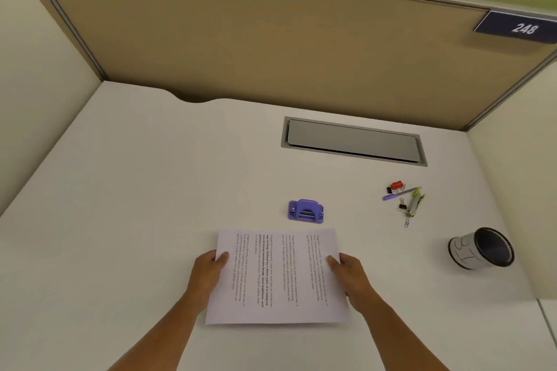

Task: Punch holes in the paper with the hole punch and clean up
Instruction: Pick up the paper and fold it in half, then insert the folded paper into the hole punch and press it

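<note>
Paper (pixel 277 277), printed with lines of text turned sideways, held in both hands low over the white worktop (pixel 150 190), just on the near side of the hole punch (pixel 305 211). Left hand (pixel 208 271) closed on the sheet's left edge, thumb on top, fingers hidden beneath. Right hand (pixel 349 275) closed on the right edge in the same manner, thumb lying over the print. Both forearms bare, reaching in from the bottom of the head view. Hole punch purple, standing upright on the worktop, apart from the sheet's far edge and touched by neither hand. To the right of the punch, well apart: a loose scatter of small stationery, with a red binder clip (pixel 397 185), a purple pen (pixel 399 193), a black binder clip (pixel 402 207), a green-tipped tool (pixel 415 202) too small to identify, and a paper clip (pixel 407 223). Further right and nearer than the punch, a black mesh cup (pixel 482 248) tipped on its side, mouth facing right. Beyond the punch, a grey cable hatch (pixel 352 140) set flush in the worktop. Behind all, a tan partition (pixel 241 39) bearing a dark plate (pixel 518 28) marked 248.
</note>
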Demonstrator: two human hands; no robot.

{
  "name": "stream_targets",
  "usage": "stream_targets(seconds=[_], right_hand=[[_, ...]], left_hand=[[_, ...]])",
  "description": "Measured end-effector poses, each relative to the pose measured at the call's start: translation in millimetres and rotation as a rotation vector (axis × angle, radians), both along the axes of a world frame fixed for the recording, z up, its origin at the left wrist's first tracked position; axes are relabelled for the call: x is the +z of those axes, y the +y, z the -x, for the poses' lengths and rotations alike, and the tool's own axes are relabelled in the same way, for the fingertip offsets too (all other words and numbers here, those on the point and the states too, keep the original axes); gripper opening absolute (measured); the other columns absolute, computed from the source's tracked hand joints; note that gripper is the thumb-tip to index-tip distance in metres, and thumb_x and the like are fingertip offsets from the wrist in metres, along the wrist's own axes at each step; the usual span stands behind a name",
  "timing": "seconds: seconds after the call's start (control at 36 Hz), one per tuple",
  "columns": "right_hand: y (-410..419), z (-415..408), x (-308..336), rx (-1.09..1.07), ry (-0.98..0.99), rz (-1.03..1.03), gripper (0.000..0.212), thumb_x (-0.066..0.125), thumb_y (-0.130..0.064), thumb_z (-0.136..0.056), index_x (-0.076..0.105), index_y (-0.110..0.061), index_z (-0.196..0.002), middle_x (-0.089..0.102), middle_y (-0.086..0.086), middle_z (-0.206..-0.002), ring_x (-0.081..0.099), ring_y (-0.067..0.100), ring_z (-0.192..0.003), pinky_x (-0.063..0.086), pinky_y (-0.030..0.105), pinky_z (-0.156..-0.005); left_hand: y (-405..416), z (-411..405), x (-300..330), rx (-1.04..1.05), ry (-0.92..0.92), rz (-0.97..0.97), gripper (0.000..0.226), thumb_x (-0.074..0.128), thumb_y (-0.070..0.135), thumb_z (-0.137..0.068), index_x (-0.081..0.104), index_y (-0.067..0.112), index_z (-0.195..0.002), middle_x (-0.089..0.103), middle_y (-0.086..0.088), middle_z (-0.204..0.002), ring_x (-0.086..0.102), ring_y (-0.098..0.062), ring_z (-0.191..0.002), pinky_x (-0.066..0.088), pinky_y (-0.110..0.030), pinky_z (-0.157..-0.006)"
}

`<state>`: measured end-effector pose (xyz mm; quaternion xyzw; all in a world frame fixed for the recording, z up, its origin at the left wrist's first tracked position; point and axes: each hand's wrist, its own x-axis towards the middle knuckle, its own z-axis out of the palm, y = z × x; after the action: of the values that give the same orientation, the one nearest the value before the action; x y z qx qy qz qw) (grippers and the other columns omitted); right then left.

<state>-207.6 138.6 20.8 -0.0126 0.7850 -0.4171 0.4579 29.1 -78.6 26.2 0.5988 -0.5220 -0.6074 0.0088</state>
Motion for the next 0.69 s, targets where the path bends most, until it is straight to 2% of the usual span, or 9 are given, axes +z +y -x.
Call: stream_targets(seconds=[0.08,0.17,0.22,0.44,0.58,0.69], right_hand=[[7.2,6.8,-0.3,-0.049,0.049,-0.010,0.022,0.054,-0.021,-0.102,0.071,-0.009,-0.095,0.079,0.008,-0.092,0.077,0.025,-0.080,0.064,0.043,-0.074],[13.4,14.9,0.2,-0.072,0.074,-0.034,0.022,0.054,-0.023,-0.102,0.071,-0.011,-0.094,0.079,0.002,-0.085,0.077,0.021,-0.073,0.060,0.032,-0.062],[16.1,21.1,0.2,-0.076,0.082,-0.043,0.023,0.054,-0.024,-0.102,0.071,-0.011,-0.095,0.079,0.002,-0.085,0.077,0.021,-0.073,0.060,0.032,-0.061],[20.2,41.2,-3.2,-0.140,0.043,-0.080,0.024,0.052,-0.022,-0.102,0.072,-0.012,-0.094,0.078,0.006,-0.093,0.076,0.024,-0.080,0.059,0.035,-0.066],[20.2,47.3,-6.4,-0.164,0.002,-0.071,0.023,0.054,-0.022,-0.102,0.072,-0.008,-0.097,0.077,0.010,-0.097,0.075,0.032,-0.089,0.061,0.049,-0.084],[17.6,48.6,-4.9,-0.163,-0.009,-0.069,0.023,0.053,-0.021,-0.102,0.072,-0.008,-0.098,0.077,0.011,-0.099,0.074,0.032,-0.090,0.060,0.052,-0.086]], left_hand=[[-1.0,13.4,1.6,-0.017,0.033,-0.025,0.021,0.058,0.023,-0.102,0.072,0.008,-0.101,0.077,-0.010,-0.098,0.075,-0.031,-0.089,0.061,-0.048,-0.085],[-0.2,27.6,2.2,-0.033,0.047,-0.037,0.022,0.058,0.022,-0.102,0.072,0.006,-0.101,0.077,-0.011,-0.100,0.074,-0.032,-0.091,0.061,-0.049,-0.088],[1.1,36.7,0.8,-0.033,0.056,-0.053,0.022,0.058,0.021,-0.102,0.072,0.004,-0.101,0.077,-0.013,-0.101,0.074,-0.034,-0.092,0.060,-0.053,-0.091],[2.3,68.4,-5.1,-0.032,-0.011,-0.050,0.025,0.059,0.023,-0.101,0.070,0.000,-0.100,0.074,-0.016,-0.102,0.071,-0.038,-0.096,0.057,-0.055,-0.094],[-1.9,79.4,-9.1,-0.070,-0.062,-0.019,0.025,0.059,0.023,-0.101,0.070,0.000,-0.102,0.074,-0.017,-0.103,0.071,-0.038,-0.095,0.058,-0.054,-0.094],[-5.8,84.8,-13.3,-0.065,-0.091,-0.014,0.026,0.061,0.022,-0.100,0.070,-0.002,-0.098,0.074,-0.019,-0.100,0.071,-0.041,-0.094,0.058,-0.055,-0.093]])
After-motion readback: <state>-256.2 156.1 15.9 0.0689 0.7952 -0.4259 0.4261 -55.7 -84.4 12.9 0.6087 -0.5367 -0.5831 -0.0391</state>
